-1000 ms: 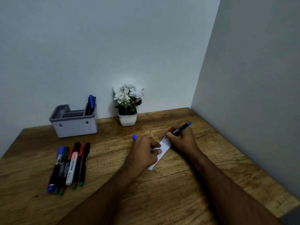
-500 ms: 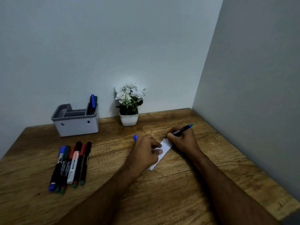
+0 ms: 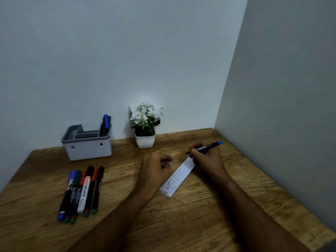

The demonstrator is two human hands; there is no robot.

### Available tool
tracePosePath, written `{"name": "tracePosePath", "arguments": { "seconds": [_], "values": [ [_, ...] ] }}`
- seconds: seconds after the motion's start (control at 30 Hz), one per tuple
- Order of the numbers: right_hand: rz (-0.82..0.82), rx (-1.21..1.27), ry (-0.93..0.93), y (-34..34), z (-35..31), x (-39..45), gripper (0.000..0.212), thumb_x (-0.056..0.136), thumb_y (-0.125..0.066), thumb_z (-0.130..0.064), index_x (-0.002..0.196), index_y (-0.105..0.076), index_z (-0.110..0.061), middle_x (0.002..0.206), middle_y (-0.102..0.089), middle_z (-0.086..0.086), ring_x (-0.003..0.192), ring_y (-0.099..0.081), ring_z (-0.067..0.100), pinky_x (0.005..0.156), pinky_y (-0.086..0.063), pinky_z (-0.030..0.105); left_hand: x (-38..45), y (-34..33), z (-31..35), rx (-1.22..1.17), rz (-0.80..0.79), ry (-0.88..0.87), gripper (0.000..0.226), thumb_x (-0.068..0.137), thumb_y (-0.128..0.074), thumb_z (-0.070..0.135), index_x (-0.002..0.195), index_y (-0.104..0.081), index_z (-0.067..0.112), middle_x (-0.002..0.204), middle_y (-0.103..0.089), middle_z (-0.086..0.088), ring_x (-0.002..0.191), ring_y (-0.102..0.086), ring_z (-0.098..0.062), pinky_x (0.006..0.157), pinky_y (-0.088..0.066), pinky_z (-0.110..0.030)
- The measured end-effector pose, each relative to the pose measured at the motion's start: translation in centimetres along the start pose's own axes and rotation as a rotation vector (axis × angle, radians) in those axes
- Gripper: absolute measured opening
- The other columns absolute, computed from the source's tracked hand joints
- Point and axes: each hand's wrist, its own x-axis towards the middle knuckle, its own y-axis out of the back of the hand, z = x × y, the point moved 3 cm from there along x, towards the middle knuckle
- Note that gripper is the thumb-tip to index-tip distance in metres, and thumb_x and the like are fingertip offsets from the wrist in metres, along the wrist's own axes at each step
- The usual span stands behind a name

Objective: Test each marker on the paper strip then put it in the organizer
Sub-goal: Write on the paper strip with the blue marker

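Observation:
My right hand (image 3: pixel 207 160) grips a black marker with a blue end (image 3: pixel 209 146), uncapped, its tip just past the far end of the white paper strip (image 3: pixel 179 177). The strip lies diagonally on the wooden table and carries a few scribbles. My left hand (image 3: pixel 156 168) is a closed fist just left of the strip, not touching it; the blue cap it held earlier is hidden inside it. The grey organizer (image 3: pixel 87 148) stands at the back left with two markers (image 3: pixel 106 122) upright in its right compartment. Several capped markers (image 3: pixel 81 190) lie side by side in front of it.
A small white pot of white flowers (image 3: pixel 145 124) stands against the back wall between the organizer and my hands. A grey side wall (image 3: pixel 281 124) borders the table on the right. The table's near right corner (image 3: pixel 323 239) is close to my right forearm.
My left hand has come off the paper strip and drawn slightly left, so more of the strip shows; the blue cap end is no longer visible. The marker tip now sits beyond the strip's far end.

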Motion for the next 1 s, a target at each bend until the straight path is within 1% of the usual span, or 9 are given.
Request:
{"name": "tracePosePath", "arguments": {
  "seconds": [0.1, 0.2, 0.33, 0.43, 0.53, 0.7, 0.83, 0.9, 1.0],
  "values": [
    [-0.037, 0.099, -0.008, -0.2, -0.5, 0.0, 0.002, 0.088, -0.069, 0.003, 0.088, -0.071, 0.001, 0.077, -0.073, 0.022, 0.061, -0.067, 0.019, 0.058, -0.057, 0.027, 1.3, 1.4, -1.0, 0.044, 0.067, 0.094, 0.014, 0.079, -0.074, 0.009, 0.088, -0.080, 0.017, 0.083, -0.074, 0.007, 0.068, -0.060, 0.003, 0.060, -0.043, -0.003],
    [-0.067, 0.146, 0.009, -0.5, -1.0, -0.2, 0.005, 0.089, -0.072, 0.004, 0.092, -0.069, 0.007, 0.083, -0.073, 0.027, 0.066, -0.069, 0.022, 0.058, -0.059, 0.028, 2.1, 2.0, -2.5, 0.122, 0.046, 0.176, 0.012, 0.078, -0.072, 0.013, 0.087, -0.079, 0.015, 0.086, -0.075, 0.003, 0.075, -0.065, -0.004, 0.069, -0.056, -0.023],
    [-0.084, 0.124, 0.034, -0.9, -1.6, -0.3, 0.006, 0.090, -0.072, 0.003, 0.091, -0.070, 0.008, 0.080, -0.073, 0.027, 0.065, -0.069, 0.027, 0.057, -0.059, 0.031, 2.5, 2.2, -3.2, 0.233, -0.030, 0.275, 0.013, 0.077, -0.075, 0.022, 0.084, -0.075, 0.011, 0.090, -0.073, -0.005, 0.084, -0.067, -0.015, 0.075, -0.058, -0.035],
    [-0.099, 0.118, 0.053, -1.1, -2.0, -0.4, 0.006, 0.090, -0.071, 0.004, 0.090, -0.069, 0.010, 0.080, -0.071, 0.031, 0.063, -0.066, 0.029, 0.055, -0.058, 0.032, 2.3, 2.1, -3.0, 0.286, -0.088, 0.300, 0.010, 0.080, -0.072, 0.023, 0.076, -0.068, 0.014, 0.086, -0.071, -0.008, 0.084, -0.066, -0.018, 0.073, -0.056, -0.035],
    [-0.107, 0.117, 0.063, -1.4, -2.3, -0.6, 0.006, 0.090, -0.071, 0.004, 0.089, -0.069, 0.010, 0.078, -0.070, 0.031, 0.060, -0.065, 0.028, 0.052, -0.056, 0.031, 2.3, 1.8, -3.1, 0.300, -0.100, 0.290, 0.015, 0.080, -0.072, 0.026, 0.085, -0.074, 0.012, 0.087, -0.072, -0.005, 0.087, -0.067, -0.018, 0.072, -0.055, -0.031],
    [-0.119, 0.102, 0.079, -1.5, -2.3, -0.8, 0.005, 0.090, -0.073, 0.002, 0.089, -0.071, 0.006, 0.078, -0.071, 0.029, 0.061, -0.066, 0.026, 0.053, -0.058, 0.031, 2.2, 1.5, -2.8, 0.280, -0.130, 0.318, 0.015, 0.079, -0.075, 0.026, 0.085, -0.073, 0.013, 0.086, -0.070, -0.004, 0.087, -0.065, -0.017, 0.071, -0.054, -0.030],
    [-0.131, 0.091, 0.090, -1.7, -2.2, -1.0, 0.011, 0.089, -0.076, -0.001, 0.081, -0.073, -0.007, 0.072, -0.072, 0.015, 0.056, -0.065, 0.016, 0.050, -0.054, 0.028, 2.0, 1.3, -2.5, 0.263, -0.121, 0.335, 0.023, 0.081, -0.075, 0.031, 0.091, -0.068, 0.013, 0.092, -0.066, -0.004, 0.090, -0.062, -0.018, 0.071, -0.051, -0.031],
    [-0.130, 0.081, 0.099, -1.7, -2.2, -1.1, 0.012, 0.088, -0.077, -0.001, 0.079, -0.073, -0.009, 0.071, -0.073, 0.010, 0.054, -0.064, 0.013, 0.049, -0.053, 0.027, 1.9, 1.3, -2.4, 0.244, -0.112, 0.327, 0.024, 0.079, -0.077, 0.030, 0.094, -0.067, 0.014, 0.094, -0.065, -0.002, 0.090, -0.062, -0.017, 0.071, -0.052, -0.031],
    [-0.121, 0.116, 0.113, -1.8, -2.5, -1.4, 0.009, 0.088, -0.077, 0.000, 0.081, -0.075, -0.006, 0.070, -0.073, 0.007, 0.056, -0.065, 0.015, 0.050, -0.054, 0.028, 1.9, 1.6, -2.5, 0.203, -0.086, 0.325, 0.022, 0.076, -0.080, 0.023, 0.092, -0.067, 0.016, 0.089, -0.067, -0.001, 0.085, -0.064, -0.017, 0.070, -0.055, -0.032]
  ]
}}
